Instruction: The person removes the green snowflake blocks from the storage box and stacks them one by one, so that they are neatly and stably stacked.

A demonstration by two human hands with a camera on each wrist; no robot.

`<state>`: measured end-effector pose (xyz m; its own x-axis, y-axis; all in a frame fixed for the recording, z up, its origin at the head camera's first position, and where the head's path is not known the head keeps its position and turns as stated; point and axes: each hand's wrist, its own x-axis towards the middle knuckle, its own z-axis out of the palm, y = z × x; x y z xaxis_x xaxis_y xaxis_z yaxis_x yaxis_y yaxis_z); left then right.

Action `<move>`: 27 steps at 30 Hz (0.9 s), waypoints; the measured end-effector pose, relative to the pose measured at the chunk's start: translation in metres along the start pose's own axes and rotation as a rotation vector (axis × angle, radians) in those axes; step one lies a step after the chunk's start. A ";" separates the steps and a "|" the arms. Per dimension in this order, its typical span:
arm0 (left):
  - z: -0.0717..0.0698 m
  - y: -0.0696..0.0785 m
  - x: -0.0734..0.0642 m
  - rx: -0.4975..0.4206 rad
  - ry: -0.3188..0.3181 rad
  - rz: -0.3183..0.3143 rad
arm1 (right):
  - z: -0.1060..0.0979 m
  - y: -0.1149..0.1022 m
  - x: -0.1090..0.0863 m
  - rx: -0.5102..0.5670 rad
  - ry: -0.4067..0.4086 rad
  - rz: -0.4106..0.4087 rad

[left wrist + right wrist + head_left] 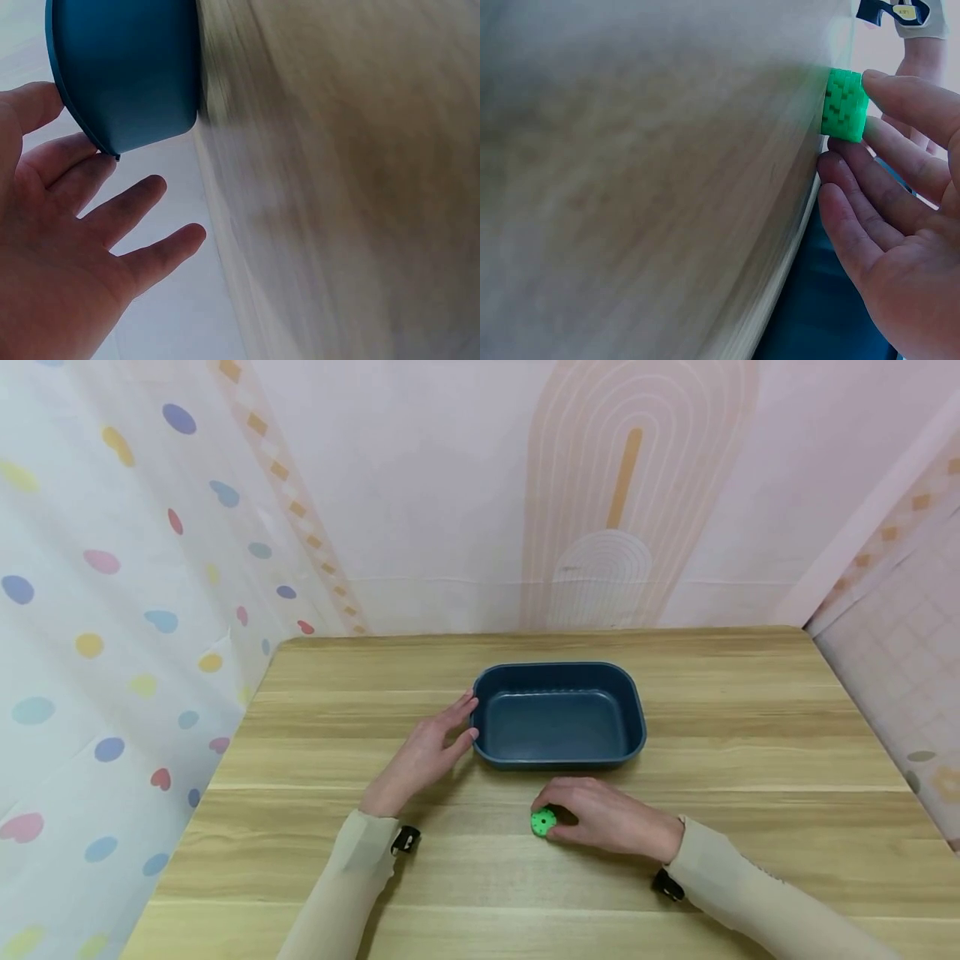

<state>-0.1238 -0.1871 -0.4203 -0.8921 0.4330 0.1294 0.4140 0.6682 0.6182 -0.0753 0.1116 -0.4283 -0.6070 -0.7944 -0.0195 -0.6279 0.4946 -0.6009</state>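
A dark blue rectangular basin (558,760) with rounded corners sits on the wooden table, nothing inside it. My left hand (427,747) is at its left end, fingers spread and fairly straight; in the left wrist view the thumb and some fingertips touch the rim of the basin (127,75). In front of the basin, my right hand (603,814) pinches a small green notched cylinder (543,822) between thumb and forefinger. A dark hole marks the middle of its top. Notched layers show on the cylinder's side (844,105) in the right wrist view, where it stands at the table surface.
The wood-grain table (300,860) reaches back to a patterned curtain (442,502). Another curtain with coloured spots (97,693) hangs along the left side. Black wrist straps (406,839) show at both light sleeves.
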 end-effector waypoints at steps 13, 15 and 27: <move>-0.001 -0.001 0.000 0.011 -0.009 -0.011 | 0.002 0.000 0.000 -0.017 -0.006 0.009; 0.000 -0.002 0.000 0.009 -0.004 -0.006 | 0.001 -0.001 -0.001 -0.011 -0.020 0.012; 0.001 -0.002 -0.002 0.013 -0.003 0.017 | -0.021 -0.013 -0.031 0.089 0.054 0.050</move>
<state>-0.1225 -0.1889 -0.4224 -0.8845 0.4461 0.1369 0.4311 0.6688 0.6056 -0.0587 0.1369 -0.4031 -0.6636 -0.7480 -0.0096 -0.5517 0.4980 -0.6690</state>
